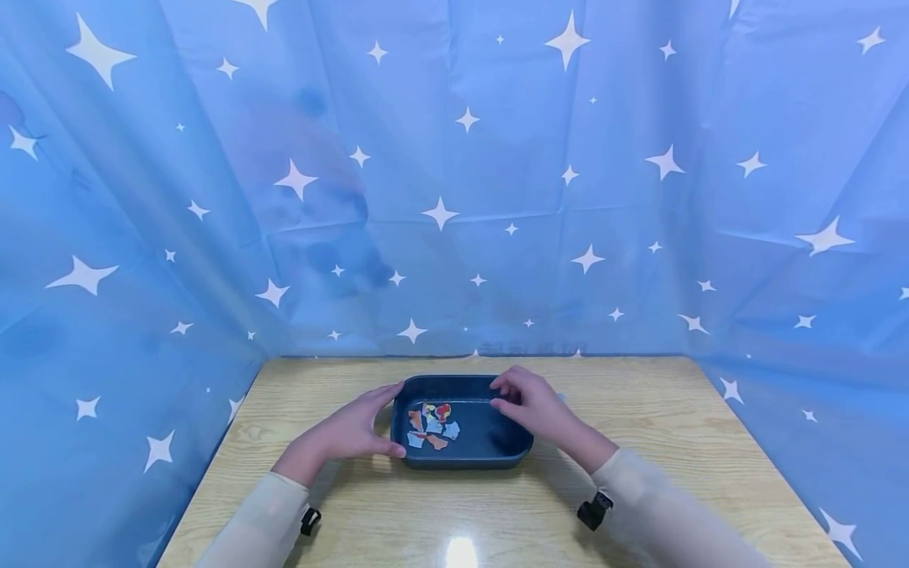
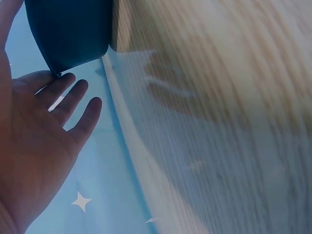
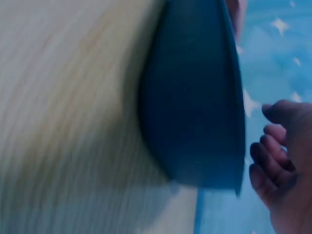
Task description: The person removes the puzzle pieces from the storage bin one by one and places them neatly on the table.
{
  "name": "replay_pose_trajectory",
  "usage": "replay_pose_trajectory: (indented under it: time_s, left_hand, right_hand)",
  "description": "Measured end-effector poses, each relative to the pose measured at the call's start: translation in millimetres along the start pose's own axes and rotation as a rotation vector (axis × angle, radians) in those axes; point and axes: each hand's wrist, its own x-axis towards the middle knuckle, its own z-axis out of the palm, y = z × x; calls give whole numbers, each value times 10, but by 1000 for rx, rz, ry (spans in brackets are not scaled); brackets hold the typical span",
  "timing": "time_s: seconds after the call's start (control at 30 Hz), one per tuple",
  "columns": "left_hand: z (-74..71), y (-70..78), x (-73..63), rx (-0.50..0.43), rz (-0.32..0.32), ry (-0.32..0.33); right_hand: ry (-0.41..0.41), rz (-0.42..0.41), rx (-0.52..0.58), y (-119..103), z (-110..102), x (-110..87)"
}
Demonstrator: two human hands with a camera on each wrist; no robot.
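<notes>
A dark blue-grey rectangular tray point(image 1: 497, 457) with rounded corners and raised walls is on the table. Inside its left half lies a loose group of small irregular flat pieces point(image 1: 434, 427), some pale blue, some orange, some red and yellow. My left hand point(image 1: 355, 426) spans the tray's left end, thumb at the near corner and fingers at the far one. In the left wrist view those fingers look spread, their tips at the rim. Over the tray's right end hovers my right hand point(image 1: 533, 404), fingers loosely bent, a gap between thumb and fingers, nothing seen in it.
The pale wooden table point(image 1: 341, 521) extends around the tray. A blue curtain point(image 1: 461, 173) with white stars hangs along its back and sides. A small pale blue bit point(image 1: 562, 396) shows just beyond the right hand. Dark bands are on both wrists.
</notes>
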Motion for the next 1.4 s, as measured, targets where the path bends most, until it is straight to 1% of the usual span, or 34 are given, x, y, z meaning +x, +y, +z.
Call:
replay_pose_trajectory:
  time_s: [0.03,0.2,0.3,0.4,0.53,0.77,0.83,0.9,1.03,1.13,1.3,1.4]
  left_hand:
    - [1,-2,0,2,-2,-1]
    - [7,-11,1,3,1,2]
    - [10,-16,6,2,4,3]
    - [8,-14,7,5,3,-6]
    - [2,-4,3,3,-2,-11]
    - [-7,19,-3,-4,-10,-13]
    - [-8,19,-4,-5,-8,-9]
    - [-5,12,-1,2,-6,-10]
    - [-1,2,3,4,0,-8]
    - [-2,-1,2,-1,-1,-9]
    - [0,-5,-1,-6,-6,-7]
    - [-8,5,-9,-17,-7,-6]
  right_hand:
    - [-14,1,-9,-39,51,15]
    - [-115,58,-42,-209,255,81]
    - [-162,67,-46,-266,346,126]
    - [-193,57,-55,-290,422,168]
    - [-228,62,-75,-303,511,205]
    - [-278,100,-102,-293,639,250]
    - [-284,97,-112,-267,674,265]
    - [-282,107,-124,-195,733,284]
    - [-253,111,-138,8,876,324]
    - [-242,108,-147,97,945,347]
    - [-244,110,-154,81,947,355]
    - [-255,96,-162,19,903,357]
